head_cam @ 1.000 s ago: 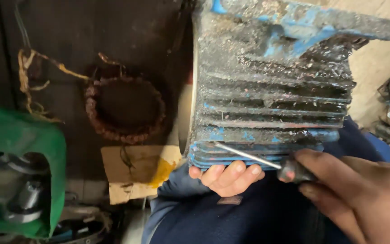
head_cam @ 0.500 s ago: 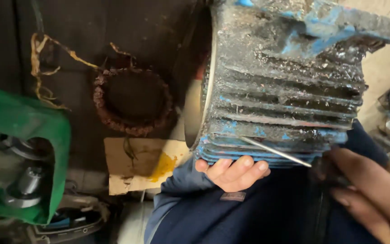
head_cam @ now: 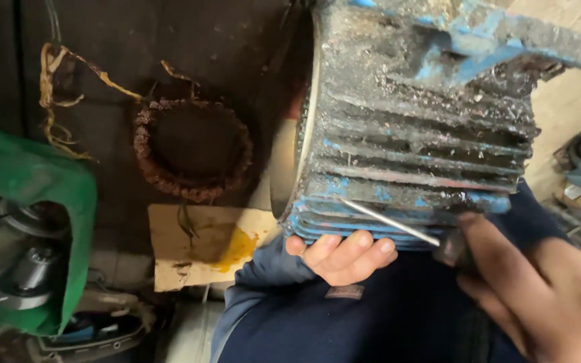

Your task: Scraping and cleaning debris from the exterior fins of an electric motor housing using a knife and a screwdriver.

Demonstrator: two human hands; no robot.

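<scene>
Head view: the finned motor housing (head_cam: pixel 418 128), blue paint flaking under grime, rests on my lap. My left hand (head_cam: pixel 341 255) cups its lower edge, fingers (head_cam: pixel 364 252) curled against the bottom fins. My right hand (head_cam: pixel 539 296) is closed on a screwdriver (head_cam: pixel 398 223), its shaft lying along the lowest fins. A copper winding coil (head_cam: pixel 193 151) lies well apart, above a cardboard scrap (head_cam: pixel 203 252).

Light is dim and uneven: the upper left sinks into deep shadow, while the floor at the right edge is brightly lit. The right hand (head_cam: pixel 546 289) in the foreground is motion-blurred and soft.
</scene>
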